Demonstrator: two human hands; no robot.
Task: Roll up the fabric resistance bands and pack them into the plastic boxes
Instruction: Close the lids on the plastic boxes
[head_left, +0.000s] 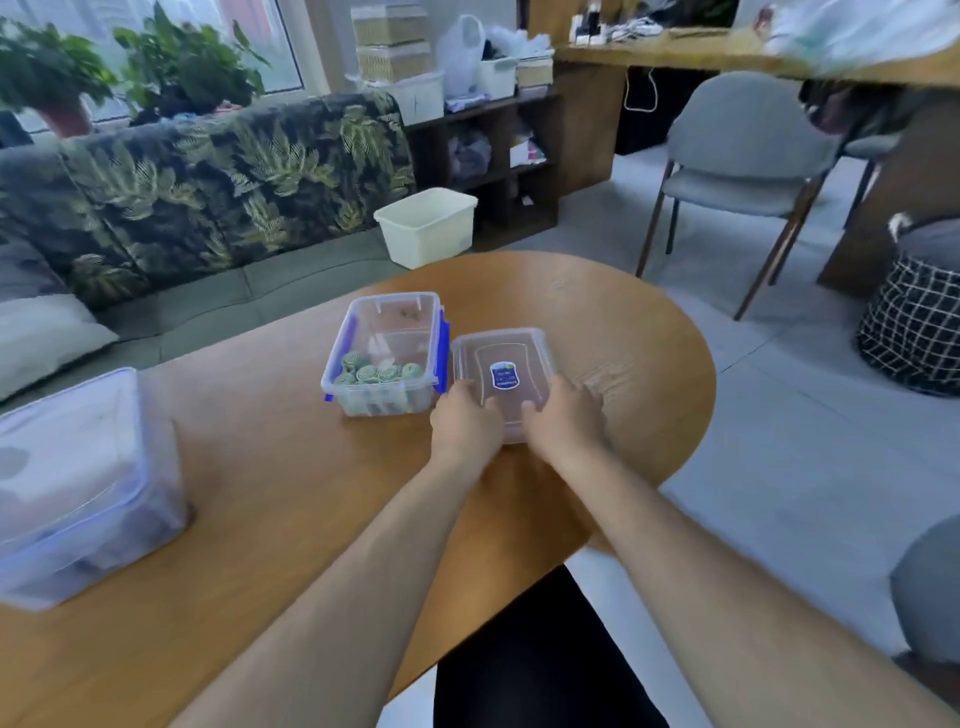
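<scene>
With the rolled bands (374, 373) packed in the open box (387, 299) near the table's (597, 312) far edge, my left hand (465, 421) and right hand (563, 415) pinch the lid's (501, 358) near rim, fingers curled on top, so next I'd lift it squarely over the box.

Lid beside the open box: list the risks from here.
1. Left hand and right hand hold the lid only at its near edge; it may tip when lifted.
2. The open box's blue latch faces the lid and could snag it.
3. Rolled bands near the rim could get pinched.
</scene>
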